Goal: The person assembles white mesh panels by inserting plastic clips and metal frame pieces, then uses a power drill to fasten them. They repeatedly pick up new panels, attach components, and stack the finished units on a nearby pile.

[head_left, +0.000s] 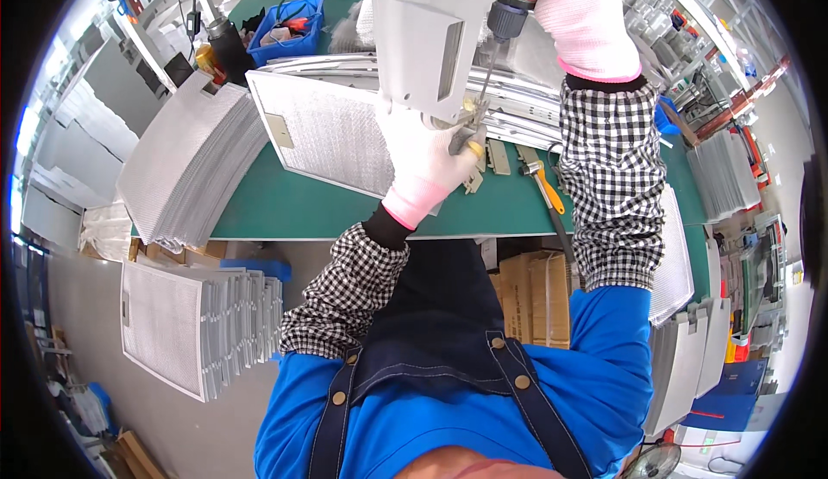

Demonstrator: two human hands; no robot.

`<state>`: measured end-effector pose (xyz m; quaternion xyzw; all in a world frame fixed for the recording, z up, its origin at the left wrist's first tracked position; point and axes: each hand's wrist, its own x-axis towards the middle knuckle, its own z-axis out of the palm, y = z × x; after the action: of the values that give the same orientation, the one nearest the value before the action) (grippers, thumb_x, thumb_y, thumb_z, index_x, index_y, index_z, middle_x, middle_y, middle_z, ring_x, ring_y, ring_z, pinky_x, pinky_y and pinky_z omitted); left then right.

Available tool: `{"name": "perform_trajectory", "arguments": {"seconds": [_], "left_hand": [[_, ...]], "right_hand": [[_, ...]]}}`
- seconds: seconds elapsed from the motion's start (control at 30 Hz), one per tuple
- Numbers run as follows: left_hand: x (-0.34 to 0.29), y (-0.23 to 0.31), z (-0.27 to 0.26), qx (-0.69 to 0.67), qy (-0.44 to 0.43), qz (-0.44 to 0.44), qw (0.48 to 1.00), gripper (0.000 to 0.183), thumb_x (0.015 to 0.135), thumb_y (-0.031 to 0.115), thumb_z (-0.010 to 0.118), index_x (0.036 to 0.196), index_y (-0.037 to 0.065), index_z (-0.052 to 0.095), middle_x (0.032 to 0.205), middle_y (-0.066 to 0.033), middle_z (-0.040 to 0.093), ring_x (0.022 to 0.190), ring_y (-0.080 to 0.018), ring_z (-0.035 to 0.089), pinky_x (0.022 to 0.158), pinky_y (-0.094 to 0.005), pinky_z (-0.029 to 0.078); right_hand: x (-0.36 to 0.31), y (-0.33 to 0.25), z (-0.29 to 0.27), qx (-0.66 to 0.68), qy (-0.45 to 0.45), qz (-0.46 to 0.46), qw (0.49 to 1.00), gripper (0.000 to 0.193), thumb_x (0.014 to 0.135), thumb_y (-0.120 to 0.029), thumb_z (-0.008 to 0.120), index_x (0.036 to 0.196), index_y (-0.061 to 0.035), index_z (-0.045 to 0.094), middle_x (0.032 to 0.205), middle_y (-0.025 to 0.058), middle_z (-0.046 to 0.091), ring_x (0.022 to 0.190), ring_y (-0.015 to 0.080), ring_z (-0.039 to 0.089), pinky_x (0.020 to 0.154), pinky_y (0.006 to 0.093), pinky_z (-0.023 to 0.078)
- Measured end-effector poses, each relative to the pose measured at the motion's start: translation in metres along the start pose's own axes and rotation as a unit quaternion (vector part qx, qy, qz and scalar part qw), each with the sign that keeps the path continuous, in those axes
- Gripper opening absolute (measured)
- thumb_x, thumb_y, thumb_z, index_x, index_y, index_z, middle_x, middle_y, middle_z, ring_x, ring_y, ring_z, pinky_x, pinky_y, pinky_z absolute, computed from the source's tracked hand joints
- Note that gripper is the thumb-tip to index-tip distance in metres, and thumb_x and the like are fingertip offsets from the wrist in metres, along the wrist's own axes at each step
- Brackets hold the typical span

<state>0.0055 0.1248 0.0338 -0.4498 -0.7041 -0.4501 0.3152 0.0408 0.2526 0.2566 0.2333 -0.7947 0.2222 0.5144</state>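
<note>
My right hand, in a white and pink knit glove, reaches to the far side of the bench, closed on a power drill. The drill's long thin bit slants down toward my left hand. That gloved hand is closed, its fingertips around a small metal piece close to the bit's tip; its exact shape is partly covered. Beside the left hand a framed metal mesh panel lies tilted on the green bench. A pale grey housing hides the space above the left hand.
Small metal plates and an orange-handled hammer-like tool lie right of my left hand. Stacked mesh panels stand at the bench's left end, with another stack below. At the back are a blue bin and metal strips.
</note>
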Motion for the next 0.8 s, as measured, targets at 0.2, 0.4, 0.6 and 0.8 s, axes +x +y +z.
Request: {"name": "perform_trajectory", "arguments": {"seconds": [0.2,0.4,0.6,0.8], "left_hand": [[-0.01,-0.008,0.011,-0.036,0.005,-0.028,0.999,0.031,0.072,0.032,0.082,0.101,0.021,0.079,0.113,-0.0071,0.065,0.115,-0.0338,0.052,0.106,-0.0552,0.032],[-0.016,-0.013,0.021,-0.122,-0.04,-0.056,0.99,0.025,0.067,0.031,0.079,0.09,0.022,0.077,0.091,-0.0065,0.056,0.097,-0.0317,0.052,0.112,-0.0582,0.027],[0.0,0.001,-0.009,-0.036,0.0,0.021,0.999,0.02,0.06,0.03,0.079,0.078,0.022,0.074,0.083,-0.004,0.05,0.091,-0.0283,0.051,0.112,-0.0594,0.026],[0.002,0.0,-0.01,-0.022,-0.004,0.029,0.999,0.022,0.059,0.032,0.08,0.077,0.021,0.073,0.083,-0.0051,0.049,0.092,-0.0287,0.05,0.111,-0.0602,0.027]], "right_hand": [[-0.007,-0.018,0.013,0.07,-0.007,0.086,0.994,0.025,0.097,-0.018,0.057,0.111,0.0012,0.064,0.103,0.0115,0.063,0.092,0.0206,0.06,0.083,0.0329,0.048],[-0.03,0.006,0.028,0.162,-0.041,0.106,0.98,0.028,0.098,-0.02,0.057,0.116,0.0006,0.062,0.107,0.0119,0.064,0.097,0.0217,0.061,0.086,0.0342,0.049],[-0.038,0.014,0.032,0.257,0.005,0.167,0.952,0.033,0.099,-0.024,0.056,0.122,0.0003,0.059,0.112,0.0114,0.064,0.101,0.0218,0.062,0.089,0.0348,0.049],[-0.046,0.014,0.029,0.327,0.054,0.2,0.922,0.038,0.101,-0.027,0.056,0.128,0.0001,0.057,0.116,0.0109,0.064,0.104,0.022,0.062,0.091,0.0353,0.05]]}}
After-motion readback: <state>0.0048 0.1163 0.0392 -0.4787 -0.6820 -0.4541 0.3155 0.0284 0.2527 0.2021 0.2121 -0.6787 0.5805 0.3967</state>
